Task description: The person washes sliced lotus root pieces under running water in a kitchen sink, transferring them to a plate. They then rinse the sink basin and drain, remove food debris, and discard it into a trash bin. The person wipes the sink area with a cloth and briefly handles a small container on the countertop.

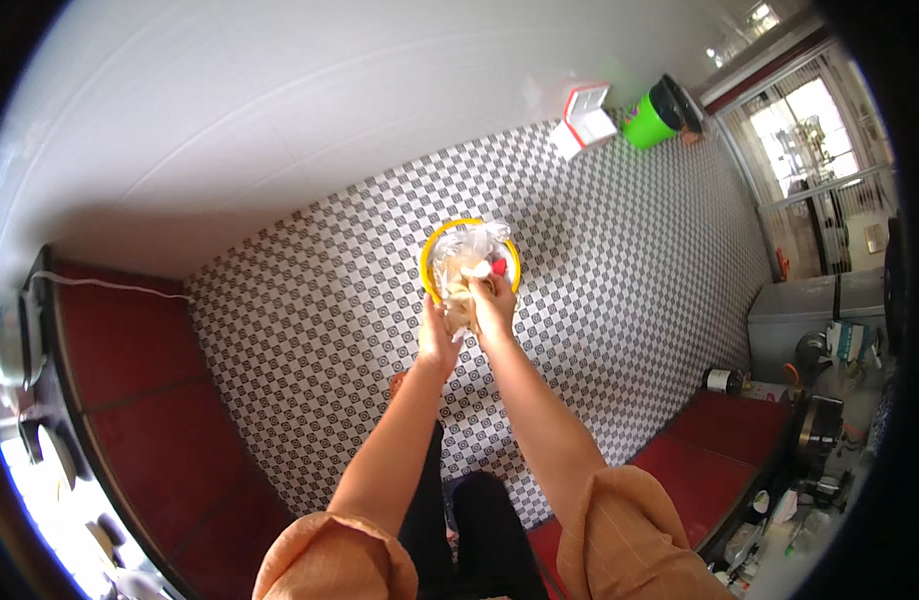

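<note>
Below me a round bin with a yellow rim (427,262) stands on the patterned floor. Clear plastic film (463,244) bunches over its mouth, and a small red item (499,266) shows inside it. My left hand (435,341) cups the left side of a crumpled clear plastic bag (456,313) with pale contents, at the bin's near edge. On the bag's right side, the fingers of my right hand (494,309) pinch it close to a small white piece (476,270). What the pale contents are cannot be made out.
Dark red cabinets (140,420) run along the left, and more red cabinets (699,465) stand at lower right under a cluttered counter. By the far wall are an open white box with red edging (590,127) and a green bucket (647,124). A grey appliance (793,311) stands at right.
</note>
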A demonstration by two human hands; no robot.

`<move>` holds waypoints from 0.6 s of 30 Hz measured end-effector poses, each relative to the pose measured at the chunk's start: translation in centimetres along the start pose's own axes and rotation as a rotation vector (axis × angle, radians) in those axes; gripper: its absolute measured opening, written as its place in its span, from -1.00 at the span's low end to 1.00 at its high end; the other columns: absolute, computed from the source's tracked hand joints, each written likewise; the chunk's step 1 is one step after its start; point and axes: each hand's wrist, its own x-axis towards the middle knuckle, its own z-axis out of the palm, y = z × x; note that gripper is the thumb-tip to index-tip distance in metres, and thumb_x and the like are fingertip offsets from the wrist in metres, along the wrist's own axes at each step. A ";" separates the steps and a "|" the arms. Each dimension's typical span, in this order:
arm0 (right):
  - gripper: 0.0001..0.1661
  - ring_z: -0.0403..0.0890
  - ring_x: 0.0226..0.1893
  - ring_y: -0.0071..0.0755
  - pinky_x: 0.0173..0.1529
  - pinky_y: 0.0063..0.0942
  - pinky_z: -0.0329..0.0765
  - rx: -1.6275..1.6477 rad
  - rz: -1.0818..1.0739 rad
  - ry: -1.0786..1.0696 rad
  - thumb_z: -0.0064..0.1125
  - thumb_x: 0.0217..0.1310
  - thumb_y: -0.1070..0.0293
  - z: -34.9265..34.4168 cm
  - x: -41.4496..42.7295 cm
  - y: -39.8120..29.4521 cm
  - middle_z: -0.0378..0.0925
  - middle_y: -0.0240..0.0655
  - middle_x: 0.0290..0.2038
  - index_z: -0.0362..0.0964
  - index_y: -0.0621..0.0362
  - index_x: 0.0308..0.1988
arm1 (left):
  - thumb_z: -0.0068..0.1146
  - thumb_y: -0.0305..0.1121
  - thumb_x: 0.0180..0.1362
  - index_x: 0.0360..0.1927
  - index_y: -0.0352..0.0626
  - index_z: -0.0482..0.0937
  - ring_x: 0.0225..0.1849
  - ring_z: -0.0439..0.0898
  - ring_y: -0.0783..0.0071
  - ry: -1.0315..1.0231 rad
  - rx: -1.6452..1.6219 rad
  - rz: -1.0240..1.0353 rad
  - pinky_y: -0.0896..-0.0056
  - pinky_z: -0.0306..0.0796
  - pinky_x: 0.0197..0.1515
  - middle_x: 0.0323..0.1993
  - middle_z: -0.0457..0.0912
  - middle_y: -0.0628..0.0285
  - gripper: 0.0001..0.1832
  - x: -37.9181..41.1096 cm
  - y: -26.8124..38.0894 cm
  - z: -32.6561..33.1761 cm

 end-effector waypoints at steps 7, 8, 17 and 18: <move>-0.75 0.42 -0.49 -0.49 -0.34 -0.55 0.40 -0.414 -0.348 0.091 0.16 -0.14 0.61 0.6 12.1 10.2 0.42 -0.35 -0.43 0.32 0.23 -0.35 | -0.16 -0.06 0.15 0.11 -0.14 0.30 -0.03 0.39 0.47 0.253 0.337 -0.044 0.32 0.20 0.06 -0.06 0.45 0.29 -0.49 12.3 0.8 -6.1; -0.75 0.43 -0.42 -0.36 -0.30 -0.47 0.40 -0.628 -0.521 0.037 0.14 -0.13 0.60 -0.6 13.0 11.6 0.40 -0.28 -0.40 0.32 0.20 -0.33 | -0.10 -0.17 0.13 -0.02 -0.13 0.41 -0.19 0.47 0.54 0.294 0.474 -0.009 0.42 0.33 -0.17 -0.18 0.52 0.33 -0.61 13.8 0.3 -6.8; -0.57 0.31 0.07 -0.18 0.07 -0.20 0.29 -1.413 0.039 -0.538 0.00 0.08 0.14 -6.2 17.9 20.4 0.29 -0.05 0.00 0.27 0.07 -0.05 | -0.09 0.09 0.04 0.03 -0.10 0.35 -0.02 0.41 0.17 0.710 1.372 0.018 0.12 0.16 0.06 -0.19 0.55 0.18 -0.42 23.4 -3.0 -9.5; -0.51 0.28 0.11 -0.18 0.10 -0.20 0.26 -1.203 0.141 -0.377 -0.02 0.10 0.09 -6.5 17.6 21.2 0.26 -0.04 0.05 0.24 0.06 0.00 | -0.09 0.10 0.04 0.01 -0.12 0.37 -0.10 0.47 0.15 0.709 1.394 -0.005 0.13 0.22 0.02 -0.23 0.57 0.16 -0.41 23.9 -3.2 -9.5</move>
